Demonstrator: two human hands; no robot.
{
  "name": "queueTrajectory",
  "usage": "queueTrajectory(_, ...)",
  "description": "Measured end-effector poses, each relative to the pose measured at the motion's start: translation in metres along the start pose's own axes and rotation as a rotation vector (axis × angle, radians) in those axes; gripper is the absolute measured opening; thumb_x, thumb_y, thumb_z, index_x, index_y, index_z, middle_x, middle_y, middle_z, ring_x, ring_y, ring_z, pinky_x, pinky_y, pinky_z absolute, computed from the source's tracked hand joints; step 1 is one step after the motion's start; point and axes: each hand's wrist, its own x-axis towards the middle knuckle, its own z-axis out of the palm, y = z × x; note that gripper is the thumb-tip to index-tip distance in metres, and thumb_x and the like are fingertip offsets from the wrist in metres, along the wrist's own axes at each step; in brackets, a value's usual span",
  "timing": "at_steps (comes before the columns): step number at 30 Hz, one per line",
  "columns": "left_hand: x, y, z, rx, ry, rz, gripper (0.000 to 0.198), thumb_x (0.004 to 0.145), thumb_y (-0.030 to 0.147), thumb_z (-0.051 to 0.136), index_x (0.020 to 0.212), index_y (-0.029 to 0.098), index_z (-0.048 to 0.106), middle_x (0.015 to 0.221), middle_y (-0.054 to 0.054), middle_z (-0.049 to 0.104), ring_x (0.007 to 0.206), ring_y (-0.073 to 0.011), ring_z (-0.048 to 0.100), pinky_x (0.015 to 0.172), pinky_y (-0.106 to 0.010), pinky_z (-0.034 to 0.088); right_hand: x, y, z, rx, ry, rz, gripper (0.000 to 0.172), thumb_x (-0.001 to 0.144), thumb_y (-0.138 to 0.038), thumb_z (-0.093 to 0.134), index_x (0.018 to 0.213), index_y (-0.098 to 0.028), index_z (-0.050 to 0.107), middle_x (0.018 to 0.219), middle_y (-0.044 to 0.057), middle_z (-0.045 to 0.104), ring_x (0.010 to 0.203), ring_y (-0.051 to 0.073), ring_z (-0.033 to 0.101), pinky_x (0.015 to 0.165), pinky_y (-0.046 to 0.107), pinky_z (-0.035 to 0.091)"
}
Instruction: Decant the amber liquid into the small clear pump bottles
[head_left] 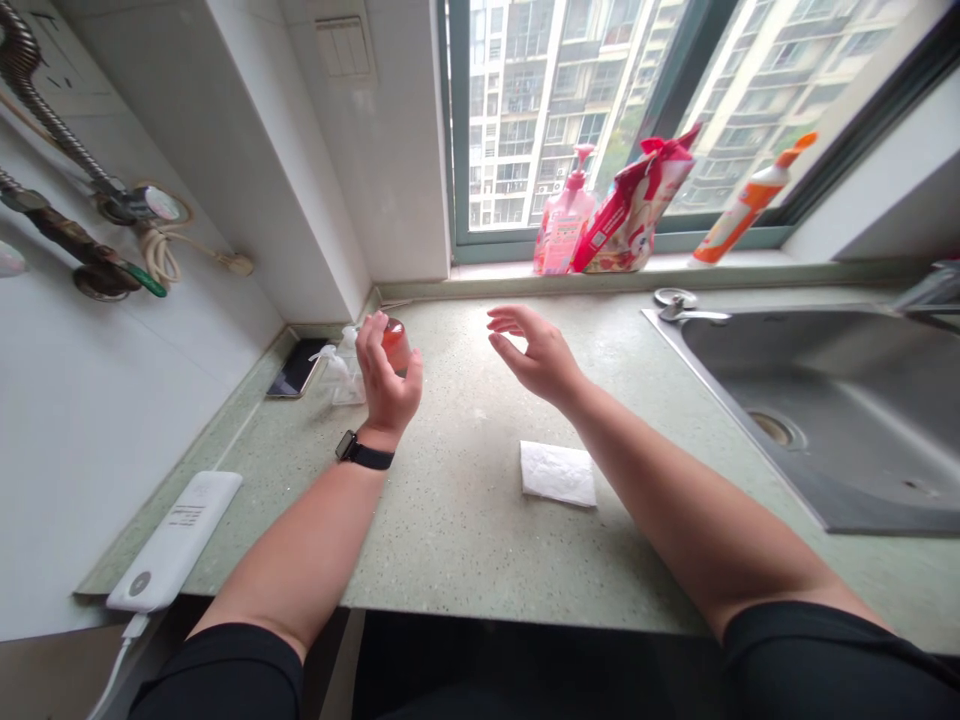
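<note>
My left hand (391, 392), with a dark watch (365, 451) on its wrist, is curled round a small, clear-walled container with reddish contents (396, 346). Its fingers and thumb lie on either side; part of the container is hidden behind them. Just left of that hand stand small clear bottles with white tops (343, 372), partly covered by it. Over the counter to the right, my right hand (541, 352) is raised with nothing in it, thumb and fingers apart. A folded white tissue or cloth (557, 474) lies flat on the counter (457, 540), nearer to me than both hands.
A phone (297, 368) lies in the back left corner. At the left edge rests a white power bank (177, 540) with a cable. The steel sink (817, 400) is at right. A pink pump bottle (564, 222), a red bag (637, 215) and an orange-white bottle (744, 212) line the windowsill.
</note>
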Motion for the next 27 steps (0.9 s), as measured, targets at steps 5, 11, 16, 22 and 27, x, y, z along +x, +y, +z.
queueTrajectory(5,-0.002,0.021,-0.005,-0.277,-0.161,-0.150,0.023,0.103,0.037,0.057,0.119,0.021,0.061,0.103,-0.005,0.069,0.094,-0.0186,0.068,0.085,-0.033,0.056,0.009,-0.017,-0.030,0.030,0.110,-0.030,0.024,0.100,-0.042,0.066,0.118,-0.026,0.069,0.108,0.005,0.079,0.104,0.023,0.076,0.101,0.045,0.059)
queueTrajectory(11,-0.010,0.033,0.000,-0.325,-0.719,-0.213,0.049,0.102,0.047,0.054,0.064,0.021,0.039,0.059,0.006,0.034,0.057,-0.0107,0.034,0.058,-0.028,0.028,0.000,-0.021,-0.054,0.078,0.088,0.087,0.044,0.098,-0.067,0.063,0.094,-0.024,0.075,0.087,0.003,0.078,0.086,0.020,0.074,0.086,0.037,0.056)
queueTrajectory(16,-0.016,0.037,0.007,-0.350,-0.845,-0.240,0.054,0.102,0.053,0.050,0.062,0.021,0.031,0.061,0.005,0.028,0.058,-0.0107,0.031,0.059,-0.029,0.023,-0.038,0.003,-0.043,0.097,-0.141,0.317,0.067,0.094,-0.083,0.053,0.073,-0.022,0.071,0.068,0.002,0.070,0.068,0.019,0.065,0.073,0.035,0.047)
queueTrajectory(22,-0.018,0.041,0.006,-0.331,-0.915,-0.252,0.059,0.102,0.056,0.047,0.060,0.022,0.023,0.060,0.004,0.023,0.057,-0.0105,0.024,0.057,-0.031,0.019,-0.078,0.020,-0.016,0.197,-0.204,0.485,0.064,0.093,-0.080,0.053,0.068,-0.022,0.067,0.067,0.002,0.066,0.068,0.018,0.061,0.074,0.035,0.045)
queueTrajectory(27,-0.019,0.045,0.005,-0.294,-0.947,-0.232,0.056,0.102,0.051,0.047,0.062,0.021,0.022,0.061,0.004,0.022,0.057,-0.0103,0.022,0.057,-0.032,0.017,-0.086,0.021,-0.018,0.258,-0.281,0.492,0.058,0.094,-0.073,0.056,0.067,-0.023,0.066,0.067,0.001,0.066,0.068,0.018,0.059,0.073,0.034,0.045)
